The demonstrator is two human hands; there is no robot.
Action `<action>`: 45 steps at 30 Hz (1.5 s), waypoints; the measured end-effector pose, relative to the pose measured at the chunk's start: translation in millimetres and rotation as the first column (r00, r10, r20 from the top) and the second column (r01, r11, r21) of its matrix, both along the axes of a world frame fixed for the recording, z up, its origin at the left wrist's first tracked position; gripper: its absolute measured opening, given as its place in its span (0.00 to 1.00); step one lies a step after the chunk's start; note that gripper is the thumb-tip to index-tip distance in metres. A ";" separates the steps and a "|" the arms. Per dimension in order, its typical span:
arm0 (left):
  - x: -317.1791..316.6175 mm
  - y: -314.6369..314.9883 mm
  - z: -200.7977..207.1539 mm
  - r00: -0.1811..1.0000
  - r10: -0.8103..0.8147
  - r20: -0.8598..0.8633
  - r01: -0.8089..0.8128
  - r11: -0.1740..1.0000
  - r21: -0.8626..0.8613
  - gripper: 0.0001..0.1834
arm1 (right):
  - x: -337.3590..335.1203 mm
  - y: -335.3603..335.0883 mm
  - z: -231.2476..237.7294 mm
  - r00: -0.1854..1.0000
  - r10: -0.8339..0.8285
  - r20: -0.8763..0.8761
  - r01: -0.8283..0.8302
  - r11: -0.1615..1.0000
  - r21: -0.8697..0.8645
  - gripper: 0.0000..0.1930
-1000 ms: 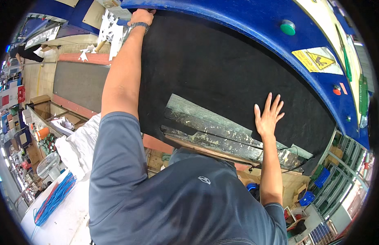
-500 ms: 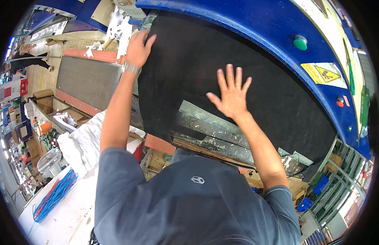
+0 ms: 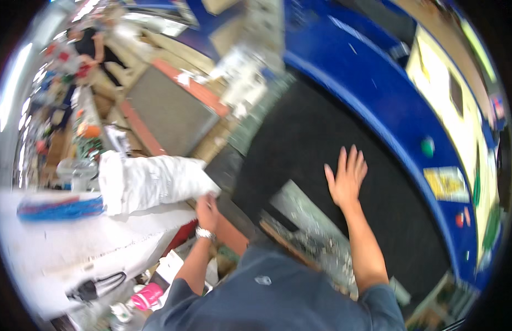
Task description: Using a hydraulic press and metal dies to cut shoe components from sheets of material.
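Note:
A wide black sheet of material [image 3: 300, 127] lies over the worn metal bed of a blue machine. My right hand [image 3: 347, 179] rests on it, palm down with its fingers spread. Off the sheet's left side, my left hand [image 3: 207, 212], with a metal watch on the wrist, is at the corner of a crumpled white cloth bundle [image 3: 151, 182]. Its fingers are bent together against that corner, though motion blurs them. Bare scuffed metal [image 3: 316, 212] shows in a gap at the sheet's near edge.
The blue machine body [image 3: 372, 88] curves along the far side, with a green button [image 3: 427, 146] and a warning label [image 3: 446, 184]. At left stand a white table [image 3: 74, 248] with blue strands [image 3: 63, 208] and a grey board [image 3: 170, 110]. A person [image 3: 99, 52] is far back.
My left hand has left the black sheet's far left corner and come back to the white bundle. My view has swung left. The right hand stays spread on the sheet.

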State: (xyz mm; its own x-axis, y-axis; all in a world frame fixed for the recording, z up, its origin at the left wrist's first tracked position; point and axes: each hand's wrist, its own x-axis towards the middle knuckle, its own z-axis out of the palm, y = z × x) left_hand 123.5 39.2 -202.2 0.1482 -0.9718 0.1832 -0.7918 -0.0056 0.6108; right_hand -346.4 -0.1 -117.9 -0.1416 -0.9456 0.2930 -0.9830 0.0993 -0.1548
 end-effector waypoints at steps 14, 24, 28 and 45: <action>-20.4 273.0 12.1 0.931 0.327 -0.164 -0.237 0.881 0.410 0.12 | 137.7 181.7 -17.9 0.244 0.891 0.383 -0.920 0.338 -0.199 0.24; -66.6 533.9 2.1 0.713 0.645 -0.276 -0.408 0.701 0.585 0.10 | 109.2 275.6 -36.7 0.095 0.894 0.437 -0.974 0.174 -0.143 0.13; -71.9 576.2 -12.6 0.542 0.783 -0.307 -0.437 0.574 0.693 0.20 | 86.0 259.0 -34.9 0.192 0.921 0.338 -0.962 0.245 -0.120 0.10; 2.4 711.0 -102.8 0.514 0.590 -0.623 -0.424 0.806 0.414 0.17 | 99.7 279.1 -31.9 0.256 0.963 -0.085 -0.943 0.268 0.197 0.11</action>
State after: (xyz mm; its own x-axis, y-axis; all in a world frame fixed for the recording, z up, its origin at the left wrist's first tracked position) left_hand 125.9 750.3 -305.0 0.6247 -0.6862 -0.3726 0.0511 -0.4403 0.8964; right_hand -246.7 279.0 -149.8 0.9178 -0.3809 0.1119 -0.3779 -0.9246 -0.0478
